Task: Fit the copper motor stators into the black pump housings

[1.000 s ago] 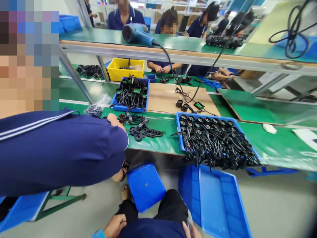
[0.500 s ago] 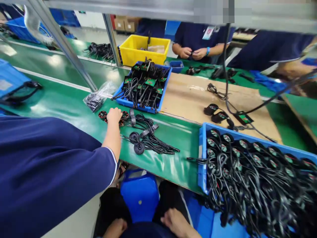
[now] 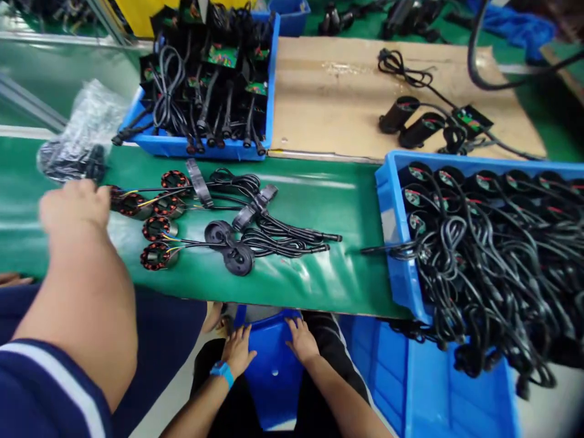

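Both of my hands are down at a blue plastic stool point(image 3: 269, 389) between my knees, below the table edge. My left hand point(image 3: 238, 353), with a blue band on its wrist, lies on the stool's left side with fingers apart. On the opposite side rests my right hand point(image 3: 302, 339), fingers stretched out. On the green table ahead are copper-wound motor stators point(image 3: 156, 257) with black cables point(image 3: 283, 243), round black caps point(image 3: 239, 258) and black ring-shaped clips point(image 3: 199, 184). A co-worker's hand point(image 3: 75, 210) reaches in from the left beside the stators.
A blue bin point(image 3: 396, 267) of black cylinders with cables stands at right, cables hanging over its front. Behind are a blue tray point(image 3: 191, 148) of circuit boards, a cardboard sheet point(image 3: 323, 103) with cabled parts, and a plastic bag point(image 3: 86, 121). Blue crates point(image 3: 456, 389) sit below the table.
My view has tilted down and come closer to the table. My hands have moved forward from my lap onto the stool and opened. The co-worker's hand has shifted left, uncovering the stators.
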Available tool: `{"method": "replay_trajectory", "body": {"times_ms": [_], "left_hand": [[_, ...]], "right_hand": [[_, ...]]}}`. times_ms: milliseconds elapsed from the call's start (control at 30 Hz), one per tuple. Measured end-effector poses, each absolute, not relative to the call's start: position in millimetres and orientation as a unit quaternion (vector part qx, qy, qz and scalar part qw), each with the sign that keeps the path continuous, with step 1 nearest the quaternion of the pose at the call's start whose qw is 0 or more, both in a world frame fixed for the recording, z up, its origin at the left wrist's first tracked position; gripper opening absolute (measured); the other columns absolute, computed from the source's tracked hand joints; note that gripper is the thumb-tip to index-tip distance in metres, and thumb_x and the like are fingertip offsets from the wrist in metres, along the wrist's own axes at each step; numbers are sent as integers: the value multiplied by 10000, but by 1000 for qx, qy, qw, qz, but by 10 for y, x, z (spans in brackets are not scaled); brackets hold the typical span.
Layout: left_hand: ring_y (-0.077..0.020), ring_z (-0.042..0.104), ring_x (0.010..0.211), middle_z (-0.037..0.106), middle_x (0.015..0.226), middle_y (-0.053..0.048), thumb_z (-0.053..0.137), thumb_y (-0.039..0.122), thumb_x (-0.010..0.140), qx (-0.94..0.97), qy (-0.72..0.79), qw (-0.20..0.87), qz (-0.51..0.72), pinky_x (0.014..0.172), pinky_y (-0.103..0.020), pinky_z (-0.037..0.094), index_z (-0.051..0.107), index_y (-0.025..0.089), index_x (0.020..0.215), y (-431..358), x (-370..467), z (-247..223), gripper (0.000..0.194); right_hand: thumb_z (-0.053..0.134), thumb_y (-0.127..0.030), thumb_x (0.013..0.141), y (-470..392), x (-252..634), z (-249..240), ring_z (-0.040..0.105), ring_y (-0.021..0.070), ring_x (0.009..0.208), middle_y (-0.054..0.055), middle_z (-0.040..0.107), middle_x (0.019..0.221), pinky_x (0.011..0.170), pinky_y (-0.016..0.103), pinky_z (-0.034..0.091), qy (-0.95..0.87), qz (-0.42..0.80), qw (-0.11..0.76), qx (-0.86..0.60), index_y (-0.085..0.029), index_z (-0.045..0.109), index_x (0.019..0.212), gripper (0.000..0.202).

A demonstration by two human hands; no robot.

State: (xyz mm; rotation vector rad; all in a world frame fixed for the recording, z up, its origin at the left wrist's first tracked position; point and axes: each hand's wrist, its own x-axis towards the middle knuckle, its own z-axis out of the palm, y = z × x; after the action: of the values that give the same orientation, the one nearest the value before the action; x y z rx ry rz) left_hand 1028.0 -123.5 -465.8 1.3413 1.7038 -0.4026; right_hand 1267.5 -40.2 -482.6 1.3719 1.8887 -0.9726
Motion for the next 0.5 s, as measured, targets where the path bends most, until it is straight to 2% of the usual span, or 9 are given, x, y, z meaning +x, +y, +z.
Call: {"method": "replay_trajectory", "body": {"times_ms": [100,167,233,367,433,500], "left_hand": [[-335,334,1525,344,1666,-91,613,412,806,571,637,475,-207,1227,-417,282,333,226,1621,-1496,10438,-4744,881],[-333,284,1549,310,1682,-77,663,374,770,574,617,489,-227,1247,-444,270,327,243,1626,-1730,10596,-4768,929],[-330,260,1557,308,1685,-71,673,406,791,564,622,491,-231,1258,-436,256,336,239,1624,-1951,10804,-4799,913],[-389,316,1514,381,1635,-158,503,638,922,508,672,486,-233,1243,-514,250,433,163,1576,-2332,11381,-4935,811],[-421,296,1517,370,1633,-194,477,664,936,478,681,496,-247,1230,-575,239,427,125,1575,-2506,11685,-5028,837],[-415,286,1525,367,1633,-198,586,619,903,464,672,515,-262,1231,-587,230,414,122,1580,-2672,11914,-5124,857]], "right_hand": [[568,-341,982,-943,12900,-4689,440,289,1433,163,376,1579,1190,353,427,673,-373,327,548,-168,384,1592,660],[551,-350,985,-1226,13062,-4664,464,323,1419,222,374,1570,1197,382,421,655,-380,361,545,-92,382,1588,678],[582,-346,975,-1346,13269,-4726,479,335,1412,250,372,1564,1204,418,415,654,-390,397,512,-65,361,1591,712],[581,-460,1011,-1239,13735,-5048,561,275,1337,184,541,1435,1164,491,459,678,-426,466,377,-127,402,1557,665],[693,-483,945,-1251,13917,-5225,602,259,1278,144,613,1343,1127,499,495,672,-447,506,304,-147,485,1489,672],[807,-441,856,-1395,14045,-5393,644,244,1204,117,667,1235,1092,483,526,653,-466,542,253,-144,619,1327,587]]}}
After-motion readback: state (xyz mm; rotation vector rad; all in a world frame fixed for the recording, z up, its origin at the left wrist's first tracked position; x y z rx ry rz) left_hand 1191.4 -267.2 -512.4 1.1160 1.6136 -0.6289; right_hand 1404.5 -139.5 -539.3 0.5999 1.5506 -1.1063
